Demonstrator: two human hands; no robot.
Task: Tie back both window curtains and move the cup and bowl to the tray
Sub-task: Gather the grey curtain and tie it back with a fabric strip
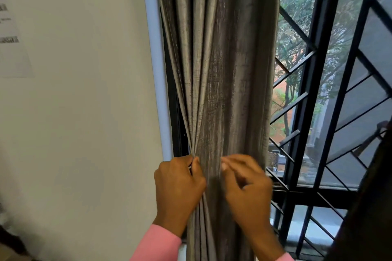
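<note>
Here, your left grip (180, 186) clamps the gathered curtain (218, 70) just beside the window frame (153, 48), with no tie-back showing. Your right grip (246, 186), at the same curtain, is too blurred to judge. The first tie looks unfinished, and cup, bowl and tray are out of view.

We had one view, a wide-angle camera worn on the head. It faced forward and a little downward, straight at the gathered grey-brown woven curtain (222, 70), so near that the cloth ran from the top edge to the bottom. The plain white wall (84, 112) filled its left side, the black metal window grille (314, 70) its right.
</note>
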